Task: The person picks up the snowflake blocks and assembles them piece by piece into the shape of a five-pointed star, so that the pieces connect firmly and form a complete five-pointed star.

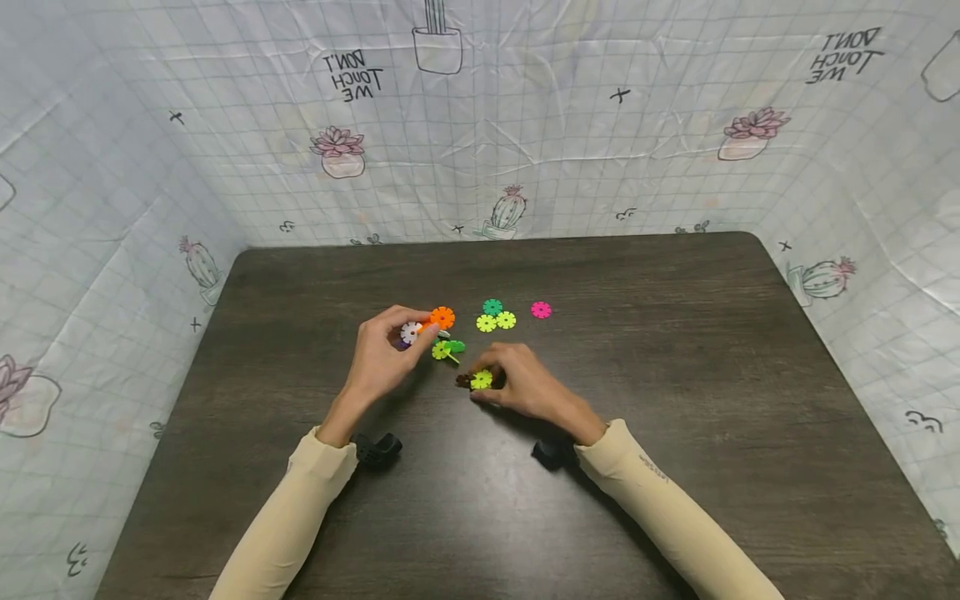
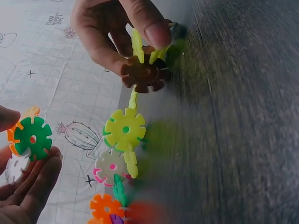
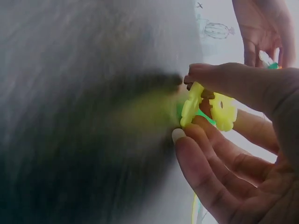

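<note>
Near eight o'clock we are seeing the left hand gripping a green disc, with a white disc at its seven and an orange piece peeking out behind. Near twelve, the right hand is holding a brown disc and yellow pieces. Toward seven o'clock from there, we are following a yellow disc, a pale disc overlapping pink, a tilted teal piece and an orange disc. Dark tabletop is filling three o'clock.

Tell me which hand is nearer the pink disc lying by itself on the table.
Right. The right hand is closer to the person than the pink disc, slightly to its left; the left hand is much farther off to its left.
</note>
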The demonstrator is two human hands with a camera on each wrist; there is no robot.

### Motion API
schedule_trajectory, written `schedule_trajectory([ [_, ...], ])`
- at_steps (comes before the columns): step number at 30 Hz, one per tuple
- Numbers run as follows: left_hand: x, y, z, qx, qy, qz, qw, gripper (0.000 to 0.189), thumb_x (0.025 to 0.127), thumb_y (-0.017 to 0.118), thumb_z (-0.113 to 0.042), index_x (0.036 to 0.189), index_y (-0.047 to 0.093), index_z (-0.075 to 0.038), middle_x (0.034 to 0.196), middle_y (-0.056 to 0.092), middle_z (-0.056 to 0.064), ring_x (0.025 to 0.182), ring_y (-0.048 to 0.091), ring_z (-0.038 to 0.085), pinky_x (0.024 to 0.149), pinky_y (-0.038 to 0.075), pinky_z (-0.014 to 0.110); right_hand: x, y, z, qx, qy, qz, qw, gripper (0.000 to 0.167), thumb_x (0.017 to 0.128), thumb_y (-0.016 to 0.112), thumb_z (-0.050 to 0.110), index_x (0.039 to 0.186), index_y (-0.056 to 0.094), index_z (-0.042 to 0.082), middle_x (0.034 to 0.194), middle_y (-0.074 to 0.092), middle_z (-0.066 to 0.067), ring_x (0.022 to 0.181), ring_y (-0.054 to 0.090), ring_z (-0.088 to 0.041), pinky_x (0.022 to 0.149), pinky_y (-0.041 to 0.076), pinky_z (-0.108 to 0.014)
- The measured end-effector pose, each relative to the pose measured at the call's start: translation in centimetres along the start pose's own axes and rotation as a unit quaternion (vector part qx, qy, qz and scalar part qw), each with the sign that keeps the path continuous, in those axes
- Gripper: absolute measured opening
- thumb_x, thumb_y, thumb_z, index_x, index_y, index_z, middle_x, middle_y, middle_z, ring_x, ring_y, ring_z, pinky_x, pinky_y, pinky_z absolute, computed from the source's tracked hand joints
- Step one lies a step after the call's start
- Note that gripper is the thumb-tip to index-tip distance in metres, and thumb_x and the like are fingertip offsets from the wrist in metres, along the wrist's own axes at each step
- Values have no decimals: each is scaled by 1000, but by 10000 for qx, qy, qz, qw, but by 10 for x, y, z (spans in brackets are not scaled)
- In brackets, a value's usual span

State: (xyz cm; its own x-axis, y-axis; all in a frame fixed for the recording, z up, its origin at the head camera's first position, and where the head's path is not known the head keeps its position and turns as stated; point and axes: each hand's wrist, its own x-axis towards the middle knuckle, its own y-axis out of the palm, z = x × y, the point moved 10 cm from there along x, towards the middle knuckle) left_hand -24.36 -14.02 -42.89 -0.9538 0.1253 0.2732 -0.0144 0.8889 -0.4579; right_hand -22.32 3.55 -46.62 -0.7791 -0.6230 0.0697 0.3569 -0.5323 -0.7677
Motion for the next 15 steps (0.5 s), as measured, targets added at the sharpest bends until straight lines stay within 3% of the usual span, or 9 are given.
schedule_trajectory([
  [3,0,3,-3,-126,23,51,9999,24,95,78,-30,116,80,-17,112,76,4,84,67,14,70,56,17,-3,-9,-7,9,165,-147,9998,27,85,88,20,108,80,10,99,78,-1,77,63,-10,68,52,-21],
  [10,-1,11,-10,-302,120,99,9994,25,96,78,-24,119,79,-17,113,78,7,58,50,20,55,43,22,-11,-32,-29,657,761,-618,9930,27,88,86,24,108,74,9,105,78,-7,86,73,-15,78,63,-32],
  [15,-3,17,-16,-341,185,217,9990,25,96,78,-24,120,78,-16,116,77,6,69,60,19,63,51,23,-14,-44,-36,1488,898,-856,9811,30,92,83,25,118,75,12,114,78,-6,97,75,-20,85,65,-35],
])
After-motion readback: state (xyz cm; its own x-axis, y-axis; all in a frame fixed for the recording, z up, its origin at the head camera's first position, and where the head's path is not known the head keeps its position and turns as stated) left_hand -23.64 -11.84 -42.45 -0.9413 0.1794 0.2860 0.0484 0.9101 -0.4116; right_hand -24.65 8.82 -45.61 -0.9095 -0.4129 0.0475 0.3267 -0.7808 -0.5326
